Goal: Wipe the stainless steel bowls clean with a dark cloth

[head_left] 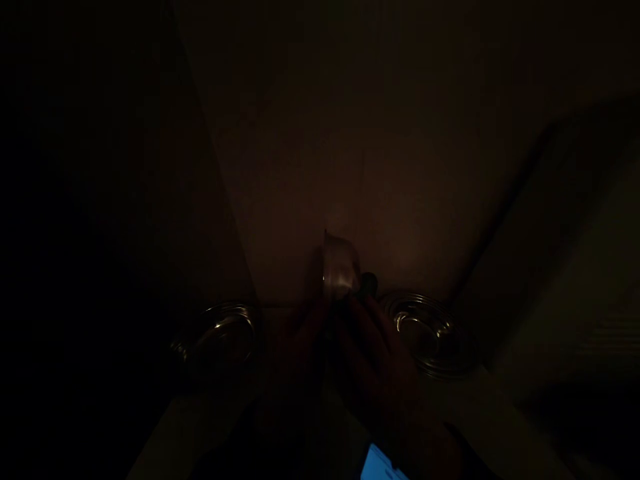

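The picture is very dark. A small metal bowl (341,270) is tipped on its side in the middle, its rim facing left. My left hand (299,337) is at the bowl's lower left, its fingers bent against the rim side. My right hand (377,353) is wrapped round something dark just below and right of the bowl, where a dark green object (369,285) shows beyond the fingertips. Whether the green object and the bowl are joined cannot be made out.
A shiny round metal dish (250,327) lies to the left of my hands and a similar one (445,353) to the right. A lit blue screen (381,465) shows at the bottom edge. A pale wall or panel rises behind.
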A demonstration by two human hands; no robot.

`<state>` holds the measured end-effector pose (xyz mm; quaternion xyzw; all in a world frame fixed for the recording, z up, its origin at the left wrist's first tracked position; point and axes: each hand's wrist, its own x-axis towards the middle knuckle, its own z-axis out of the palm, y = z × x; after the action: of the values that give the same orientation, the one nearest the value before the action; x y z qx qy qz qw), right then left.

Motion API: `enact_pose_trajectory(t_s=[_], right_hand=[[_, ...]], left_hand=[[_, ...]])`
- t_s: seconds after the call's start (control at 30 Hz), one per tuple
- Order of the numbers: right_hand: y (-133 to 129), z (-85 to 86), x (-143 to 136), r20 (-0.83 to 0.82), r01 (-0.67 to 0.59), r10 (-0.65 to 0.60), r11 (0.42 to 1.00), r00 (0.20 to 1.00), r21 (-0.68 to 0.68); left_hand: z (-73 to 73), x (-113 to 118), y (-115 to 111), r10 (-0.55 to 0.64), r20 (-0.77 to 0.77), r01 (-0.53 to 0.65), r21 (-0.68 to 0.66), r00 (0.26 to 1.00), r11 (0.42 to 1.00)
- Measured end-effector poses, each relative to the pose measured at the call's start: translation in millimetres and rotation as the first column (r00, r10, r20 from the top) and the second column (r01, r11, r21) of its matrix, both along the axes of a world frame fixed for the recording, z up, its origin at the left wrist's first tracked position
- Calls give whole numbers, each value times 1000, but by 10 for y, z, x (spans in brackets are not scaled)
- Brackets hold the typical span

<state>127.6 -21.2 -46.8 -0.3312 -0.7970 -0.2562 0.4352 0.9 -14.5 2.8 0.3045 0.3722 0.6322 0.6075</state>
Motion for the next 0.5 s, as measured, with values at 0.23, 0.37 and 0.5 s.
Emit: enact_pose_trajectory(t_s=[0.23,0.37,0.5], right_hand=[[45,236,200,-43,46,-48,998,998,-46],[72,174,184,-47,39,-41,999,998,-28],[47,-76,49,-8,2,-2,1000,1000,15]], left_hand=[[-113,123,-28,-183,9,180,119,983,976],[-164,102,4,-120,-5,120,120,993,985],[-172,-6,65,20,36,-24,95,999,995]])
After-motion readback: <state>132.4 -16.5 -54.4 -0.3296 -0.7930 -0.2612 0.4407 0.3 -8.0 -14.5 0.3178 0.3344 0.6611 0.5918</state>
